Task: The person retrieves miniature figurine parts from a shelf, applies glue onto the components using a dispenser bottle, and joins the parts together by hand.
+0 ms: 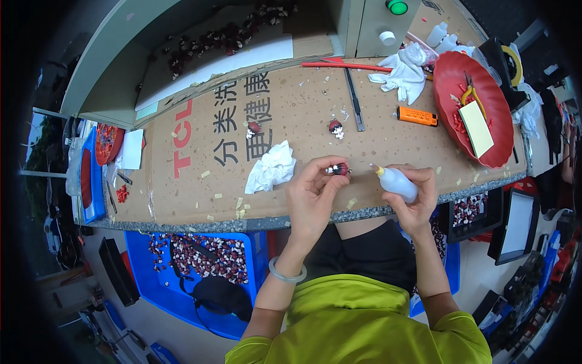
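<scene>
My left hand (308, 203) pinches a small dark-red and white figure (341, 169) between thumb and fingertips, above the near part of the cardboard-covered table. My right hand (421, 203) is wrapped round a small white squeeze bottle (398, 184). Its narrow, yellowish nozzle points left toward the figure, with a gap between them. Farther back on the cardboard (230, 194) lie two similar red and white figures, one at the left (253, 128) and one in the middle (336, 127). A crumpled white tissue (271, 167) rests left of my left hand.
A slim dark cutter (354, 100) and an orange block-like object (417, 116) lie beyond my right hand. At right, a red scalloped tray (445, 115) holds yellow-handled pliers (473, 94) and a pale pad (476, 128). Below the table edge, a blue bin (142, 267) contains many figures.
</scene>
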`<state>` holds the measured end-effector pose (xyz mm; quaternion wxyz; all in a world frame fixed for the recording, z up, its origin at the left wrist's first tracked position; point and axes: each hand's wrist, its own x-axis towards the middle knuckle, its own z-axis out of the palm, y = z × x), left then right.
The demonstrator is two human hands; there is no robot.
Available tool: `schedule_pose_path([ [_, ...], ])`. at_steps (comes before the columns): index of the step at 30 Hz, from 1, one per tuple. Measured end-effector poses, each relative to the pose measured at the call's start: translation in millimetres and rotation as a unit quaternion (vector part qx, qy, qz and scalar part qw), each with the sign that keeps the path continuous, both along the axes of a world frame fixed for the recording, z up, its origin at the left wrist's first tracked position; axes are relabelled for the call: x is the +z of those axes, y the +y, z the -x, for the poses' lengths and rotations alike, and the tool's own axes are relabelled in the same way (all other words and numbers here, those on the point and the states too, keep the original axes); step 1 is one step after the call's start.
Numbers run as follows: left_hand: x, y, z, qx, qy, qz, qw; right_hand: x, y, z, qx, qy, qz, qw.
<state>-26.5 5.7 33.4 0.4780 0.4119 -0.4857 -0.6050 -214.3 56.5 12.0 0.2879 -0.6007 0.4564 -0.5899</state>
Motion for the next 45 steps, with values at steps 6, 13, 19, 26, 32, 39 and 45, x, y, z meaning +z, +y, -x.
schedule_pose_path([
  [6,-3.0,-4.1,-3.1,0.001,-0.041,0.018,0.999,10.9,-7.6,-0.3,-0.076,0.086,0.067,0.991],
  [13,-8.9,-5.9,-3.8,0.003,-0.076,0.052,0.996,15.9,-8.7,-0.5,-0.061,0.130,0.081,0.986],
  [19,-9.9,-6.0,-4.1,0.000,-0.089,0.055,0.995,14.7,-8.2,0.8,-0.061,0.138,0.078,0.985],
  [26,-10.1,-6.2,-4.1,-0.002,-0.087,0.053,0.995,16.4,-9.4,-0.1,-0.058,0.130,0.078,0.987],
  [32,-8.7,-6.7,-4.9,-0.007,-0.087,0.056,0.995,16.2,-9.5,0.0,-0.054,0.141,0.079,0.985],
  [39,-8.2,-6.4,-5.7,-0.009,-0.093,0.051,0.994,11.9,-6.7,0.1,-0.058,0.133,0.069,0.987],
  [45,-9.6,-7.0,-5.1,-0.011,-0.096,0.051,0.994,11.9,-5.6,0.6,-0.068,0.133,0.058,0.987],
])
